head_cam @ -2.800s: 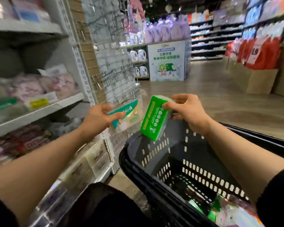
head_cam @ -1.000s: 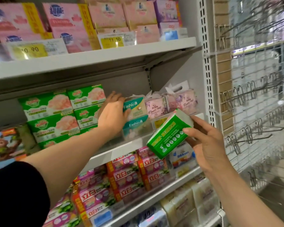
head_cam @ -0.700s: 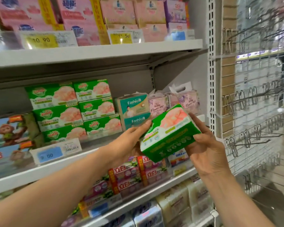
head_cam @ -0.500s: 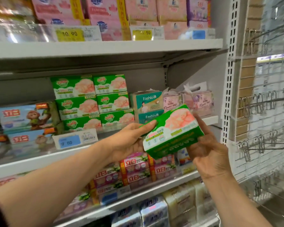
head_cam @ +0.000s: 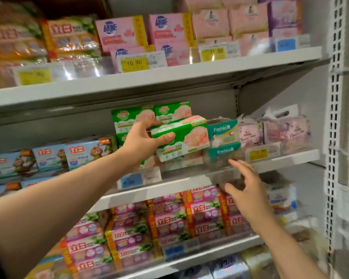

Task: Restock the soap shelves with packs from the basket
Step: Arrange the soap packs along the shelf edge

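My left hand (head_cam: 144, 140) grips a green and white soap pack (head_cam: 186, 135) with a pink picture, held level in front of the stack of matching green packs (head_cam: 135, 116) on the middle shelf (head_cam: 290, 158). The pack's right end is next to the teal Fashio packs (head_cam: 223, 130). My right hand (head_cam: 245, 190) hangs lower and to the right, fingers spread, holding nothing, in front of the shelf edge. The basket is out of view.
Pink boxes (head_cam: 121, 33) and yellow price tags (head_cam: 134, 63) line the top shelf. Blue monkey-print packs (head_cam: 85, 153) sit left of the green stack, pale flower packs (head_cam: 284, 130) to the right. Red and pink packs (head_cam: 169, 222) fill the shelf below. A perforated upright (head_cam: 333, 137) bounds the right side.
My right hand has let go of the green pack and dropped lower. My left hand now holds the pack alone and has carried it up to the green stack.
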